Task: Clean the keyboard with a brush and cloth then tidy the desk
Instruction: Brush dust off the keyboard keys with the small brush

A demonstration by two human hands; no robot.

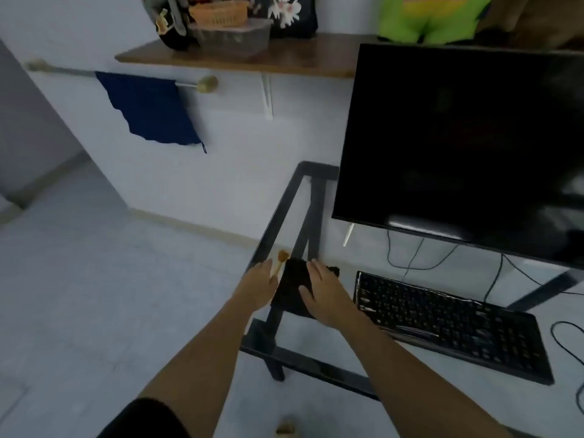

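At the counter's [286,197] left edge, both my hands are down together. Left hand [259,284] sits by the brush [279,262], its pale handle running along my fingers and the orange bristle tip poking out just beyond them, toward the wall. Whether those fingers actually close on the handle I cannot tell; the picture is blurred there. Right hand [322,292] lies palm down on the cloth [292,287], a dark bundle at the glass corner, fingers spread apart and flat across it, thumb out on the near side, pressing rather than pinching. Brush and cloth are just beside each other, between my two hands.

Keyboard [452,324] sits to my right on the glass, black, angled away, near my right wrist but not touched by it. A glossy strip shows along its near edge. Behind it stands the monitor [467,137], screen dark, with thin cables [410,257] trailing under it and another cable looping at the far right.

Through the glass I see the black frame legs and the pale floor. On the wall to the left, a blue towel [148,109] hangs from a rail. Above it a wooden shelf [252,60] carries a clear tub with a small basket [219,12] stacked on it.
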